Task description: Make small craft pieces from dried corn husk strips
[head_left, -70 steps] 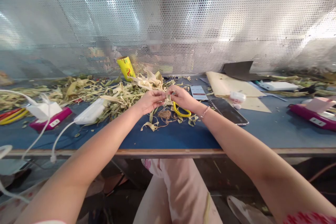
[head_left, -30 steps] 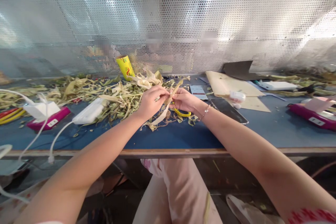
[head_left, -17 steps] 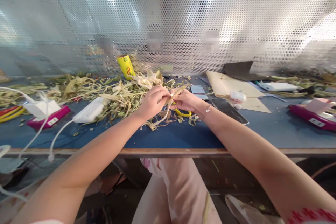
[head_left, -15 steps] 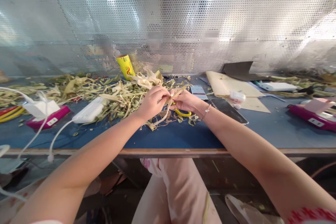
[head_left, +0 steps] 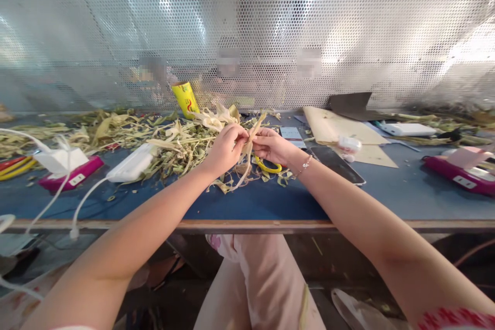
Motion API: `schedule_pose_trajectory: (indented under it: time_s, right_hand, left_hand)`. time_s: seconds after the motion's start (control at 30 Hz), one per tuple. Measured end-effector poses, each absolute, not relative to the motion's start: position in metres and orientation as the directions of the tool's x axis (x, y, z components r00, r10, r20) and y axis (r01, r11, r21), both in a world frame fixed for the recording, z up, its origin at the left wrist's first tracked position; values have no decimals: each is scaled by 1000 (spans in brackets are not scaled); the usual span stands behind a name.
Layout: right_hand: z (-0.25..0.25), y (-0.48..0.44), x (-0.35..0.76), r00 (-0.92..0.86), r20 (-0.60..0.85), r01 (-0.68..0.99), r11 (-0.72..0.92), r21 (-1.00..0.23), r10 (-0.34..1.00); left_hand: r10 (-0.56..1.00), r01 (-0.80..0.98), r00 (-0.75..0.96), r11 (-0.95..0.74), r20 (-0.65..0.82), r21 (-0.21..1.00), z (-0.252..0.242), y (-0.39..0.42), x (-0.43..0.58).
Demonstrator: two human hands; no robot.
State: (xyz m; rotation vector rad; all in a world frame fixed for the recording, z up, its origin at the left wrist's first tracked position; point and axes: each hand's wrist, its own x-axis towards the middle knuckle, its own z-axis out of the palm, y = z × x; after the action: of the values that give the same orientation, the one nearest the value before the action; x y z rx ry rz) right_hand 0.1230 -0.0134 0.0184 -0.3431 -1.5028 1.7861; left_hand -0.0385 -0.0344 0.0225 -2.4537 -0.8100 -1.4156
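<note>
Over the blue table, my left hand (head_left: 226, 151) pinches a dried, pale tan corn husk (head_left: 257, 125) between thumb and fingers. From the other side, my right hand (head_left: 274, 146) grips the same husk, its fingertips nearly meeting those of the left. The husk's upper end stands above the fingers, and a narrow strip hangs below toward the tabletop. Scissors with yellow handles (head_left: 270, 167) lie just under my right hand, their blades hidden. A heap of dried husks and leaves (head_left: 180, 149) spreads behind and left of my left hand.
Left are a white adapter (head_left: 131, 163) with a cable and a magenta power strip (head_left: 79, 175). Behind the heap leans a yellow tube (head_left: 185, 99). A black phone (head_left: 337, 165), tan paper (head_left: 336, 126) and another magenta strip (head_left: 460, 172) lie right. A perforated metal panel (head_left: 263, 26) closes the back.
The husk has swung from slanting right to nearly upright between my fingers. My right hand has shifted slightly, showing more of the yellow scissor handles.
</note>
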Motion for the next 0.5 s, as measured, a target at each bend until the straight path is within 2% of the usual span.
schedule_pose_trajectory:
  time_s: [0.17,0.37,0.5]
  right_hand:
    - [19,-15,121,-594,285,-370,59,-927,753]
    - [15,-18,110,-430,418,-229,352,-908,800]
    - [15,-19,107,-330,455,-193,413,-890,827]
  left_hand:
    - [396,587,375,-801,838,115,22,-31,-39]
    - [408,606,378,-788,831,111,20,-29,-38]
    - [447,608,377,-780,812,147,20,-32,-36]
